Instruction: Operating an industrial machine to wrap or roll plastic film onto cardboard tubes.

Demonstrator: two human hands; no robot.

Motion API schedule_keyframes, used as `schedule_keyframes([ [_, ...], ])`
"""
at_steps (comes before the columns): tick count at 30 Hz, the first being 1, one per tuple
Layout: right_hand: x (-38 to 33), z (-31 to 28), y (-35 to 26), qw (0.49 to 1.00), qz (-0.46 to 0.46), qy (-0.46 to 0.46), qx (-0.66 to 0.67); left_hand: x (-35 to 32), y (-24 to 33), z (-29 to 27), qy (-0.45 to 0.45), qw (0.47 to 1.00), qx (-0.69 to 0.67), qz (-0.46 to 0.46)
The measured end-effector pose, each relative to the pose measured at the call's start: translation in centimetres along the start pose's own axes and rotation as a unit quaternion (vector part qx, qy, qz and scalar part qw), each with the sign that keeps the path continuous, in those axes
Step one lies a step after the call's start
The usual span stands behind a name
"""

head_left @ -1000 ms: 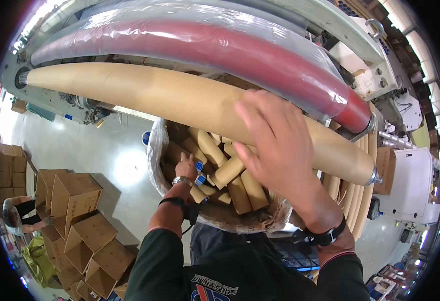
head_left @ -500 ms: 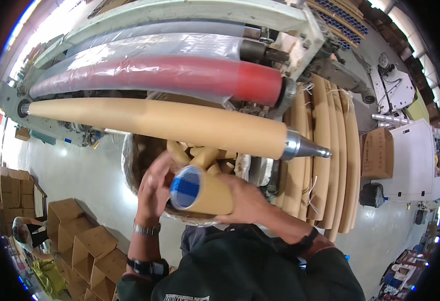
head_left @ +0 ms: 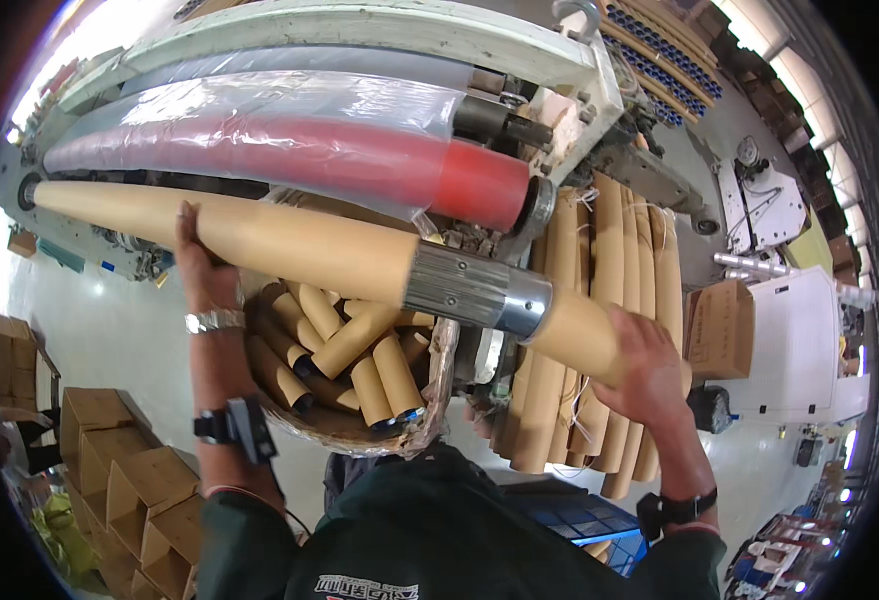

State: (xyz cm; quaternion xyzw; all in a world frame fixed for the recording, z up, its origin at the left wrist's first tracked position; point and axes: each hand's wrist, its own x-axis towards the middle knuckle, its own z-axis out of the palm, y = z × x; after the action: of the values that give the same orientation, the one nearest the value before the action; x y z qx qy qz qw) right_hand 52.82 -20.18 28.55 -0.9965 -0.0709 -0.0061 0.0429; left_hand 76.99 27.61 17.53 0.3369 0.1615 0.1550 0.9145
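Note:
A long tan cardboard tube [head_left: 309,232] lies along a shaft across the front of the machine. My left hand [head_left: 206,275] grips it left of the middle, a finger up over its near side and the others hidden. To the right of the tube, a ribbed metal part of the shaft [head_left: 474,290] is bare. Beyond that, my right hand [head_left: 644,365] is closed over a short cardboard tube [head_left: 577,335] around the shaft's right end. The shaft's tip is hidden. Below the shaft, a plastic-lined bin [head_left: 437,405] contains several short cardboard tubes [head_left: 354,340].
Behind the shaft lies a red roll [head_left: 489,182] under clear film, with a pale machine beam [head_left: 359,40] farther back. Long tied cardboard tubes [head_left: 614,240] stand to the right. Open cardboard boxes [head_left: 149,490] are at lower left, a blue crate [head_left: 589,520] near my right side.
My hands have parted from over the bin, left hand to the long tube, right hand to the shaft's right end. A ribbed shaft section now shows between long and short tubes.

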Motion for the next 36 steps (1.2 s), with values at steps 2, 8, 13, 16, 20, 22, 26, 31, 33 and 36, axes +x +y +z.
schedule_keyframes([
  [2, 4.0, 0.9, -2.3, 0.996, -0.081, 0.033, -0.004, 4.7, 3.4, -3.3, -0.077, 0.995, 0.058, 0.006],
  [8, 17.9, 2.3, -20.2, 0.988, -0.148, -0.03, -0.009, 15.1, 11.4, -8.3, -0.002, 0.995, 0.095, 0.033],
  [13, 25.3, 3.3, -30.3, 0.987, -0.156, -0.037, -0.016, 21.2, 16.5, -10.1, -0.045, 0.991, 0.118, 0.046],
  [16, 25.3, 3.5, -32.0, 0.992, -0.115, -0.038, -0.018, 17.3, 15.9, -7.5, 0.085, 0.979, 0.159, 0.096],
  [20, 24.6, 4.7, -34.7, 0.997, -0.04, 0.033, -0.052, 15.4, 16.6, -10.3, -0.044, 0.986, 0.16, 0.022],
  [22, 25.2, 5.3, -39.9, 0.995, -0.031, 0.073, -0.058, 14.3, 15.6, -18.3, -0.189, 0.971, -0.072, -0.129],
  [26, 28.9, 8.5, -47.6, 0.989, 0.022, 0.135, -0.05, 8.7, 20.4, -32.6, -0.285, 0.86, 0.41, -0.106],
  [31, 36.9, 8.5, -56.9, 0.994, -0.006, 0.112, 0.0, 17.8, 32.4, -44.9, -0.104, 0.867, 0.477, -0.096],
  [33, 40.3, 8.9, -60.8, 0.994, -0.008, 0.105, 0.041, 24.8, 37.4, -47.3, -0.016, 0.902, 0.432, -0.017],
  [36, 45.9, 9.2, -67.3, 0.99, -0.054, 0.094, 0.088, 36.9, 46.7, -49.5, 0.062, 0.916, 0.382, 0.107],
])
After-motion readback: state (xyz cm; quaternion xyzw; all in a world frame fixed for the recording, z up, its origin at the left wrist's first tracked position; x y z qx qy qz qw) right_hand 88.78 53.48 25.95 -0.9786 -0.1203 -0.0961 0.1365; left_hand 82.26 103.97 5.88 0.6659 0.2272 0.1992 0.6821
